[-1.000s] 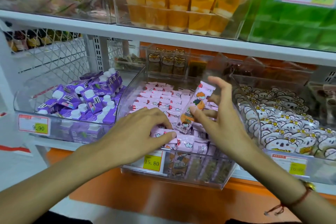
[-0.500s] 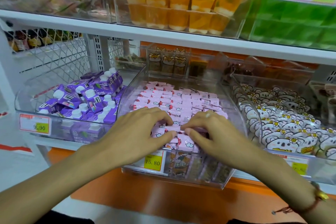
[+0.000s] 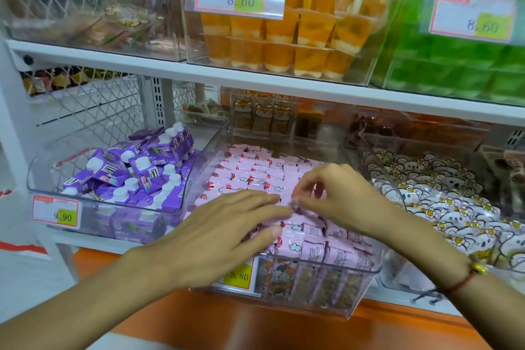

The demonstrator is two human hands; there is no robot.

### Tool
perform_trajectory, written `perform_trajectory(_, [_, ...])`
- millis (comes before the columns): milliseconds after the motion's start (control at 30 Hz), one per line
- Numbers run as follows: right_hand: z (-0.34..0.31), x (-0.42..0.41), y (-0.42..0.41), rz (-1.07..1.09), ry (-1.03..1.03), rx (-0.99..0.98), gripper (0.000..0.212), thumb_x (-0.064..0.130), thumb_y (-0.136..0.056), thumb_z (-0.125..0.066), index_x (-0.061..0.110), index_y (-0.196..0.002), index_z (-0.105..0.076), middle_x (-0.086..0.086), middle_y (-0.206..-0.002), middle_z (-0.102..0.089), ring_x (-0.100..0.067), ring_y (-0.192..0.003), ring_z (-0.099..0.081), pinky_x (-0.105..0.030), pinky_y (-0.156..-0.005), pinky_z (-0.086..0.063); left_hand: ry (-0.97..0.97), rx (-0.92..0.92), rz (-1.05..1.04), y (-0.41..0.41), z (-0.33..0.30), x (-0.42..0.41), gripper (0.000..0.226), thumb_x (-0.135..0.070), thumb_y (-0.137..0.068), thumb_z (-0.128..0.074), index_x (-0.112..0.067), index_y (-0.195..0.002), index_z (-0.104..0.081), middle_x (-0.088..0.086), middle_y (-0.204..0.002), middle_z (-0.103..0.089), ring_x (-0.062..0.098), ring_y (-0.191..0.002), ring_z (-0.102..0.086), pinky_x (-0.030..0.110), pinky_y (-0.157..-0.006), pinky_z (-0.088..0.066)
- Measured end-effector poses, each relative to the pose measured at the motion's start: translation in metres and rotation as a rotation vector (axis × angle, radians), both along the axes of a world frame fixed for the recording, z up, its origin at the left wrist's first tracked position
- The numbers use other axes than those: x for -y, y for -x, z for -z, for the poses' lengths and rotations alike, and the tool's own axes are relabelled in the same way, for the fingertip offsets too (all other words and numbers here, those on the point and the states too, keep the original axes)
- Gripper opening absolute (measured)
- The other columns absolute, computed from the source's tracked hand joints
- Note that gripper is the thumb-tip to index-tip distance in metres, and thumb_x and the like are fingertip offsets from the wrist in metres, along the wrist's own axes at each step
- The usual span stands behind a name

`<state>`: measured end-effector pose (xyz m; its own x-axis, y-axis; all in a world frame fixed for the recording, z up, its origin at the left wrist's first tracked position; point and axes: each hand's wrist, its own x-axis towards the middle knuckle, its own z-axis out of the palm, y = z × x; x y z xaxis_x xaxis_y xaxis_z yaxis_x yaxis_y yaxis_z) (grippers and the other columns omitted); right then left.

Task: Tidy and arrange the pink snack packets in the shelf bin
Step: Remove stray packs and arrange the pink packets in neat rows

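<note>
Pink snack packets (image 3: 255, 176) are lying in rows in the clear shelf bin (image 3: 366, 275), and the left hand (image 3: 224, 233) is resting flat on the front ones, fingers straight. The right hand (image 3: 338, 196) is pinching a packet's edge with curled fingers. Purple cartons (image 3: 136, 170) are sitting left, white flower-print packets (image 3: 443, 202) right.

One head-worn camera looks forward and slightly down from close range at the shelf bin (image 3: 284, 297), near and central.
</note>
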<state>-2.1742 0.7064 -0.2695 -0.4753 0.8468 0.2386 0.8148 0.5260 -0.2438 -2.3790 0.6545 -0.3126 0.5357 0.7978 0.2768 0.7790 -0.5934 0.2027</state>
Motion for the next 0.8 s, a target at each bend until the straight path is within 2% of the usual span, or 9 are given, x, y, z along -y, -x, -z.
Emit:
perform_trajectory(67, [0.005,-0.005,0.005,-0.011,0.064,0.061,0.012,0.036,-0.081,-0.069,0.025,-0.084,-0.074,0.013,-0.063,-0.058,-0.002,-0.061,-0.052,-0.024,-0.061,-0.042,0.015,-0.048,0.000,0.001,0.003,-0.001,0.045,-0.060,-0.095,-0.019,-0.053,-0.139,-0.029,-0.026,-0.151,-0.023,-0.011,-0.136,-0.012,0.000,-0.099,0.003])
perform_trajectory(167, [0.007,-0.011,0.006,0.005,0.187,0.065,0.014,0.036,-0.079,-0.073,0.023,-0.084,-0.075,0.017,-0.051,-0.052,0.003,-0.050,-0.049,-0.014,-0.052,-0.034,0.038,-0.043,0.008,0.002,0.002,-0.002,0.046,-0.061,-0.094,-0.017,-0.054,-0.136,-0.035,-0.026,-0.149,-0.029,-0.011,-0.133,-0.016,0.006,-0.101,-0.008])
perform_trajectory(233, [0.006,-0.014,0.007,0.015,0.211,0.058,0.011,0.032,-0.078,-0.075,0.022,-0.081,-0.076,0.017,-0.049,-0.054,0.003,-0.051,-0.052,-0.013,-0.053,-0.039,0.047,-0.021,0.007,0.000,0.000,-0.003,0.046,-0.060,-0.094,-0.018,-0.052,-0.133,-0.041,-0.024,-0.145,-0.037,-0.011,-0.131,-0.021,0.011,-0.101,-0.015])
perform_trajectory(267, [0.007,-0.015,0.008,0.022,0.200,0.054,0.009,0.031,-0.078,-0.075,0.021,-0.079,-0.076,0.016,-0.052,-0.057,0.001,-0.056,-0.054,-0.018,-0.057,-0.044,0.041,-0.024,0.004,-0.001,-0.001,-0.003,0.045,-0.059,-0.094,-0.019,-0.051,-0.132,-0.043,-0.023,-0.142,-0.040,-0.009,-0.129,-0.025,0.013,-0.101,-0.017])
perform_trajectory(367, [0.011,-0.012,0.012,0.051,0.094,0.081,0.008,0.031,-0.079,-0.074,0.023,-0.078,-0.075,0.009,-0.067,-0.064,-0.011,-0.071,-0.060,-0.029,-0.067,-0.051,0.013,-0.070,0.002,-0.002,-0.001,-0.005,0.043,-0.056,-0.096,-0.020,-0.051,-0.133,-0.041,-0.021,-0.138,-0.042,-0.004,-0.127,-0.030,0.018,-0.101,-0.020])
perform_trajectory(533, [0.025,0.001,0.008,-0.044,-0.175,0.145,0.013,0.032,-0.094,-0.050,0.024,-0.090,-0.059,0.006,-0.091,-0.057,-0.020,-0.087,-0.055,-0.033,-0.065,-0.042,-0.032,-0.110,0.011,-0.001,-0.001,-0.007,0.041,-0.055,-0.098,-0.019,-0.050,-0.134,-0.038,-0.022,-0.132,-0.044,-0.002,-0.121,-0.035,0.017,-0.096,-0.025])
perform_trajectory(667, [0.029,0.007,0.004,-0.091,-0.321,0.058,0.017,0.035,-0.100,-0.037,0.022,-0.097,-0.048,0.005,-0.081,-0.055,-0.023,-0.074,-0.054,-0.035,-0.057,-0.041,-0.052,-0.112,0.020,-0.001,0.000,-0.008,0.044,-0.057,-0.096,-0.016,-0.049,-0.133,-0.038,-0.023,-0.130,-0.045,-0.002,-0.118,-0.035,0.017,-0.093,-0.027])
perform_trajectory(733, [0.023,0.009,0.004,-0.083,-0.425,-0.061,0.016,0.033,-0.100,-0.040,0.020,-0.097,-0.049,0.008,-0.075,-0.054,-0.019,-0.063,-0.052,-0.033,-0.050,-0.039,-0.049,-0.107,0.024,-0.001,0.001,-0.008,0.043,-0.056,-0.097,-0.016,-0.049,-0.133,-0.039,-0.024,-0.131,-0.045,-0.002,-0.118,-0.035,0.018,-0.095,-0.029])
perform_trajectory(800, [0.018,0.010,0.005,-0.059,-0.470,-0.247,0.014,0.031,-0.099,-0.043,0.020,-0.097,-0.051,0.011,-0.078,-0.055,-0.014,-0.063,-0.054,-0.034,-0.053,-0.045,-0.048,-0.102,0.023,-0.001,0.001,-0.008,0.043,-0.056,-0.097,-0.017,-0.049,-0.133,-0.039,-0.024,-0.132,-0.045,-0.002,-0.119,-0.035,0.019,-0.096,-0.030])
